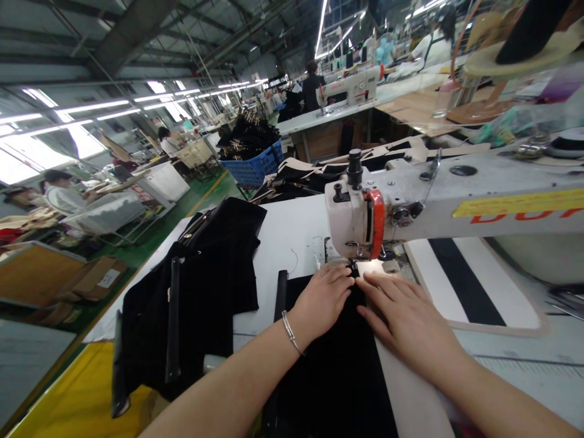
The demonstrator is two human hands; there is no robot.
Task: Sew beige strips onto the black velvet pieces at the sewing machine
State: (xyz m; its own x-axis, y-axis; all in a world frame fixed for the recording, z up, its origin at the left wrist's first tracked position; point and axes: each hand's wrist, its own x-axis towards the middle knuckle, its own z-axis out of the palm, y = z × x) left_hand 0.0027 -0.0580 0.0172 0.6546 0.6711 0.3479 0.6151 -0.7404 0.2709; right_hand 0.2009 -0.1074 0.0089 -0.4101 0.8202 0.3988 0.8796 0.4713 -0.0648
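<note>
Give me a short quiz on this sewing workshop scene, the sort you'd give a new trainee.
1. Which hand, left or right, wears the metal bangle?
2. True or false: the blue plastic crate is empty.
3. Fill the gap: the fabric in front of the sewing machine is ____.

Key:
1. The left hand.
2. False: it holds black pieces.
3. Black.
</note>
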